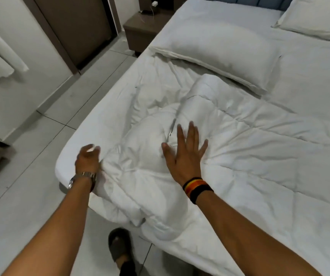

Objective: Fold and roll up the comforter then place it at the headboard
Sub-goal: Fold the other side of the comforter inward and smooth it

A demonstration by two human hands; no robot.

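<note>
A white quilted comforter [239, 156] lies crumpled over the foot half of the bed, bunched into a mound near the left corner. My left hand [87, 159], with a metal watch on the wrist, is curled at the mound's left edge and grips a fold of the fabric. My right hand [186, 154], striped wristband below it, lies flat with fingers spread on top of the bunched comforter. The blue headboard [259, 1] shows at the top edge, far from both hands.
Two white pillows [216, 54] [317, 20] lie near the head of the bed. A brown nightstand [140, 30] stands beside the bed at the upper left. Grey tiled floor [30, 166] runs along the left side; my sandalled foot [120, 250] stands at the bed's corner.
</note>
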